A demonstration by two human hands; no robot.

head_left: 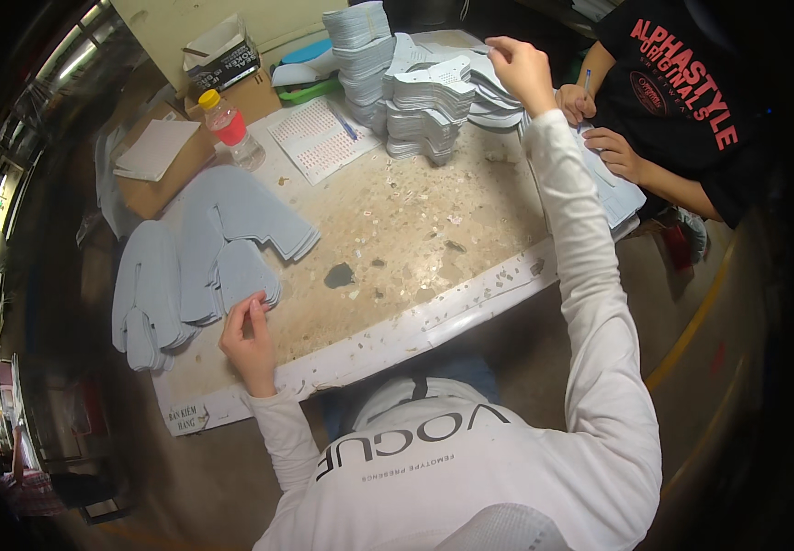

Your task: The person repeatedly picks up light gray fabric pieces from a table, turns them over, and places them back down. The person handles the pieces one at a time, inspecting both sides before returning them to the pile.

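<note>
My left hand [250, 347] is at the near left of the table, its thumb and fingers closed together beside the near edge of grey cut pieces [248, 275]. Whether it pinches one of them is hard to make out. These flat pieces have curved outlines and slits, and lie in overlapping piles. My right arm stretches far across the table; its hand [523, 75] hangs over grey pieces [493, 103] at the back right, fingers bent in a pinch. Anything between those fingertips is too small to tell. Left of it stand a stack of perforated grey pieces [429, 106] and a taller stack [365, 64].
A co-worker [668, 101] in a black shirt writes with a pen at the right edge. A clear bottle with a yellow cap [230, 129], a printed sheet [314, 147] with a pen, and a cardboard box [176, 170] occupy the back left. Scraps dot the worn tabletop [397, 239].
</note>
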